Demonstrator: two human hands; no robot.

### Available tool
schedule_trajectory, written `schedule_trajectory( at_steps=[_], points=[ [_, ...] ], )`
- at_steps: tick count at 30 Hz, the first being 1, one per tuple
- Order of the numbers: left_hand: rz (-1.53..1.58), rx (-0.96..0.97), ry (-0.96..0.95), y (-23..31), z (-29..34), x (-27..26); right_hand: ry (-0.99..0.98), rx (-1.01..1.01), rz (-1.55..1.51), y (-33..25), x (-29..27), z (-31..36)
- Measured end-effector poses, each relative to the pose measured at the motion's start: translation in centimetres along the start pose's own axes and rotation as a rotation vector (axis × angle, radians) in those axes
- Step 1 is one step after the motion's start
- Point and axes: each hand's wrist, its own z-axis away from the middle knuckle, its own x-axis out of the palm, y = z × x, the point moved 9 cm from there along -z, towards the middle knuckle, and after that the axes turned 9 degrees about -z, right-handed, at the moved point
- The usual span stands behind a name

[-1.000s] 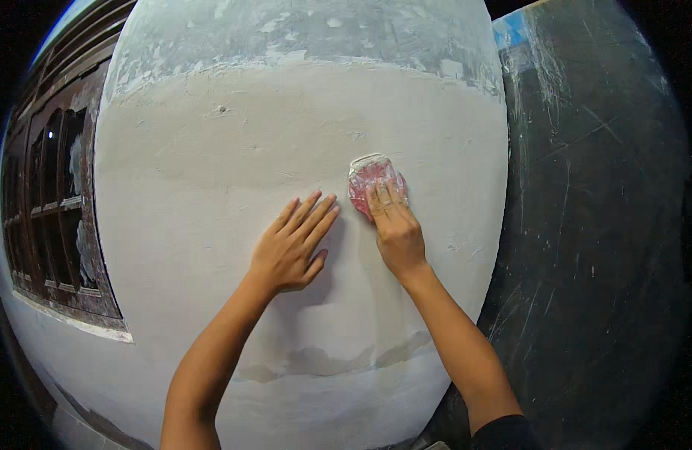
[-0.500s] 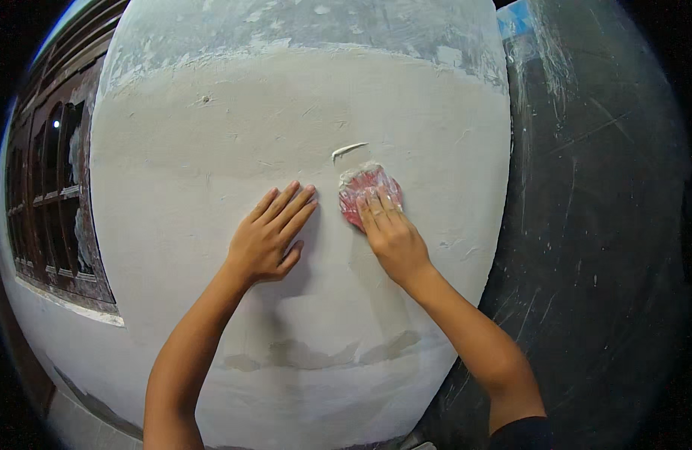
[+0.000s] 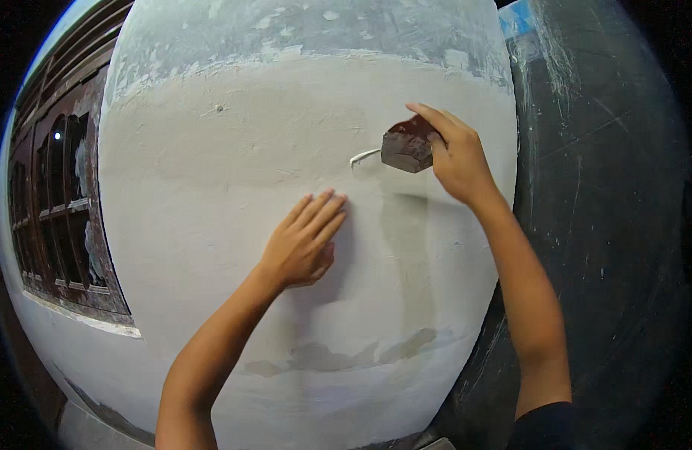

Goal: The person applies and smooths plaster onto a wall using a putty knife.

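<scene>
My right hand (image 3: 458, 154) grips a dark red, flat putty scraper (image 3: 410, 144), fingers along its upper edge and thumb at its near side. The scraper is tilted at the wall, beside a raised ridge of white putty (image 3: 365, 157); whether its edge touches the wall I cannot tell. A greyer, damp-looking strip (image 3: 408, 255) runs down the wall below it. To the left and lower, my left hand (image 3: 305, 240) lies against the pale plastered wall (image 3: 196, 225), holding nothing, its fingers stretched out and the thumb tucked partly beneath.
A dark wooden window with panes (image 3: 64, 202) is at the left. Along the right runs a dark, scratched surface (image 3: 601, 247) with a blue patch at its top. Rough grey-white wall (image 3: 301, 22) spans the top, and uneven grey patches (image 3: 335, 356) show low down.
My right hand has moved up and right with the scraper, whose dark face now shows instead of its putty-smeared red one. My left hand has shifted slightly right; the whole view has shifted a little.
</scene>
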Motion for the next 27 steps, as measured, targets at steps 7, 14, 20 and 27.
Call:
schedule_trajectory(
  at_steps=[7, 14, 20, 27],
  points=[
    [0.040, 0.052, -0.039, 0.4, -0.2, 0.8, -0.246, 0.179, -0.116, 3.2, 5.7, -3.2],
    [0.034, 0.066, 0.024, 0.4, -0.2, 0.9, 0.053, 0.237, -0.198, 5.8, 2.2, -7.0],
    [0.041, 0.066, 0.036, 0.3, -0.3, 0.8, -0.127, 0.158, -0.127, 5.9, 5.0, -6.5],
    [0.043, 0.059, 0.039, -0.1, 0.0, 0.9, -0.118, 0.180, -0.092, 5.8, 5.8, -6.8]
  ],
)
